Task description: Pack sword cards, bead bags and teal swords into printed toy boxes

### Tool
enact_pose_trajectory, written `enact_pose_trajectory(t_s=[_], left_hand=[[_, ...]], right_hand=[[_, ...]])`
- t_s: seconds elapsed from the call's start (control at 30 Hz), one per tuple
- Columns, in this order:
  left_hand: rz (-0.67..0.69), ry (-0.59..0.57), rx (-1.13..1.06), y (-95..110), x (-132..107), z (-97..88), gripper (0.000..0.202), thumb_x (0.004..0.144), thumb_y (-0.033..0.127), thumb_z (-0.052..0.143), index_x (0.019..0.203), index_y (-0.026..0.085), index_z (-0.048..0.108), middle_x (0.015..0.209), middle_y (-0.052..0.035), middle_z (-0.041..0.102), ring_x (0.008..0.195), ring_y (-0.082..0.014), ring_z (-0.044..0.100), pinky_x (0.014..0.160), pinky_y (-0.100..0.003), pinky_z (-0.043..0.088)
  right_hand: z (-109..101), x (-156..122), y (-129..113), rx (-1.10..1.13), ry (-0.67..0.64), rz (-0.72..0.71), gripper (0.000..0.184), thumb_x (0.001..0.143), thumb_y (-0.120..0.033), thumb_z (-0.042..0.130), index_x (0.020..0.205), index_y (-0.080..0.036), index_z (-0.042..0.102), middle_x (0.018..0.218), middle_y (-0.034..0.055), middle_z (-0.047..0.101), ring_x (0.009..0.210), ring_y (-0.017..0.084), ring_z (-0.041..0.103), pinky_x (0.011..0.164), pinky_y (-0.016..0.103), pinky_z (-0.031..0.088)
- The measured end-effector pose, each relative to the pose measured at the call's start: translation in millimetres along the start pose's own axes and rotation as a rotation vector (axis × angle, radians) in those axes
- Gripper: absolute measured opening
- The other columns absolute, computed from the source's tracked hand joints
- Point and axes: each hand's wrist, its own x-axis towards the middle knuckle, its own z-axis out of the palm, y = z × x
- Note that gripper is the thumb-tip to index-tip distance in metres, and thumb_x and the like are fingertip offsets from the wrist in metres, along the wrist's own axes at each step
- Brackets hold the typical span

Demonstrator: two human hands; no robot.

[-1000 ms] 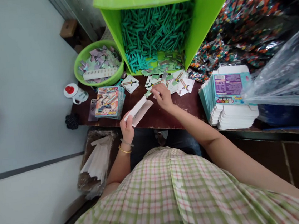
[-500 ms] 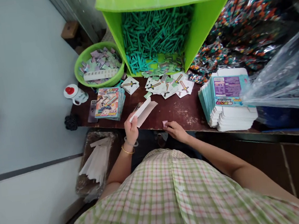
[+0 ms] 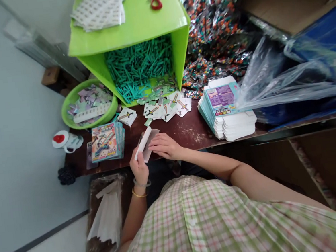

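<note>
My left hand grips a small white carton above the table's front edge, its open side with a flap turned to the right. At that open side is my right hand, fingers together and touching the flap; whatever they hold is hidden. Just beyond the carton lies a small green packet. Sword-picture cards are spread behind it, with a neat stack of such cards to their left. Left of my hands stands a pile of printed boxes.
A green bin of teal pieces stands at the back, scissors on top. A green basin of packets and a mug are left. Flat cartons and a plastic bag are right.
My right hand has moved left from the table edge, where it held a small pink packet, to the carton's open side. The packet is out of sight. The view has turned.
</note>
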Motion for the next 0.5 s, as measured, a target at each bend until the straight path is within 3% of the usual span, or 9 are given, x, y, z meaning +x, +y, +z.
enact_pose_trajectory(t_s=[0.07, 0.13, 0.23, 0.3, 0.4, 0.43, 0.5], left_hand=[[0.078, 0.055, 0.073, -1, -2, -2.1, 0.048, 0.108, 0.051, 0.043, 0.12, 0.017, 0.075, 0.114, -0.0143, 0.079, 0.106, -0.0237, 0.074, 0.095, -0.034, 0.057], [0.214, 0.054, 0.119, -4, -7, 1.9, 0.043, 0.109, 0.041, 0.043, 0.131, 0.018, 0.072, 0.123, -0.0147, 0.077, 0.117, -0.0241, 0.071, 0.105, -0.037, 0.054], [0.398, -0.114, 0.174, -14, -19, 23.8, 0.043, 0.106, 0.025, 0.042, 0.142, 0.02, 0.066, 0.134, -0.0145, 0.073, 0.13, -0.0248, 0.065, 0.118, -0.043, 0.046], [0.426, -0.256, 0.239, -25, -27, 45.7, 0.048, 0.103, 0.016, 0.039, 0.143, 0.02, 0.065, 0.137, -0.0147, 0.072, 0.133, -0.0256, 0.064, 0.12, -0.046, 0.045], [0.336, -0.373, 0.367, -47, -29, 74.3, 0.051, 0.097, 0.01, 0.039, 0.14, 0.017, 0.067, 0.138, -0.0173, 0.07, 0.136, -0.0293, 0.062, 0.122, -0.052, 0.043], [0.291, -0.389, 0.402, -53, -27, 80.0, 0.049, 0.097, 0.012, 0.041, 0.139, 0.015, 0.067, 0.14, -0.0189, 0.069, 0.139, -0.0315, 0.06, 0.123, -0.055, 0.041], [0.206, -0.395, 0.427, -64, -18, 84.3, 0.044, 0.098, 0.023, 0.052, 0.139, 0.013, 0.066, 0.145, -0.0225, 0.065, 0.147, -0.037, 0.051, 0.126, -0.061, 0.035]], right_hand=[[-15, 0, 26, -0.056, 0.014, 0.11, 0.031, 0.109, -0.029, 0.05, 0.129, -0.023, 0.072, 0.123, 0.0107, 0.077, 0.123, 0.023, 0.065, 0.113, 0.05, 0.047], [-42, 5, 63, -0.179, -0.027, 0.366, 0.034, 0.109, -0.029, 0.047, 0.133, -0.022, 0.07, 0.127, 0.0119, 0.075, 0.122, 0.025, 0.064, 0.113, 0.048, 0.046], [-90, 17, 127, -0.442, -0.217, 0.905, 0.038, 0.107, -0.023, 0.047, 0.139, -0.013, 0.066, 0.137, 0.0201, 0.07, 0.129, 0.03, 0.06, 0.115, 0.049, 0.043], [-117, 22, 163, -0.546, -0.258, 1.112, 0.039, 0.105, -0.021, 0.051, 0.137, -0.003, 0.064, 0.141, 0.0287, 0.064, 0.135, 0.036, 0.056, 0.117, 0.056, 0.039], [-141, 23, 193, -0.584, -0.216, 1.221, 0.041, 0.104, -0.034, 0.063, 0.137, -0.01, 0.063, 0.146, 0.0199, 0.061, 0.138, 0.034, 0.056, 0.119, 0.061, 0.041], [-146, 24, 198, -0.578, -0.203, 1.238, 0.041, 0.103, -0.039, 0.066, 0.135, -0.014, 0.064, 0.144, 0.0157, 0.062, 0.135, 0.031, 0.058, 0.117, 0.059, 0.044], [-156, 31, 201, -0.547, -0.172, 1.252, 0.039, 0.102, -0.039, 0.067, 0.131, -0.013, 0.066, 0.136, 0.0159, 0.067, 0.128, 0.029, 0.063, 0.113, 0.053, 0.048]])
